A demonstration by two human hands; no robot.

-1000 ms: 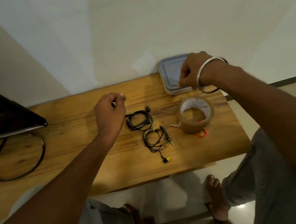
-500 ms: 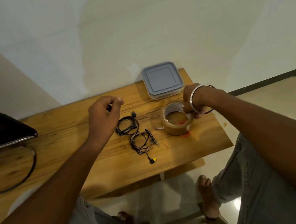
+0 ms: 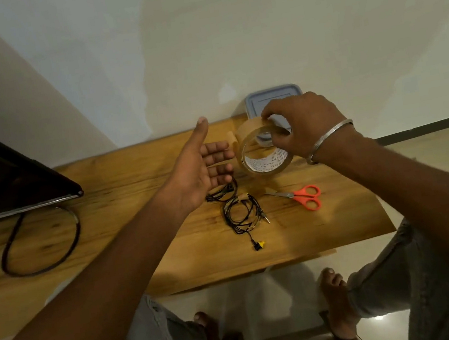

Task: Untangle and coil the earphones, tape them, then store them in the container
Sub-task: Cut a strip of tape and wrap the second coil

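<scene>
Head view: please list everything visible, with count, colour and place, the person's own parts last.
tape roll: 1, brown, held above table
earphones: 2 coils, black, table middle
scissors: 1, orange handles, right of earphones
container: 1, grey lid, table's far edge
table: 1, wooden
screen: 1, dark, far left
cable: 1, black, looped below screen
bracelet: 1, silver, right wrist
left grip: bare hand, open, beside tape roll
right grip: bare hand, holding tape roll
feet: 2, bare, below table
</scene>
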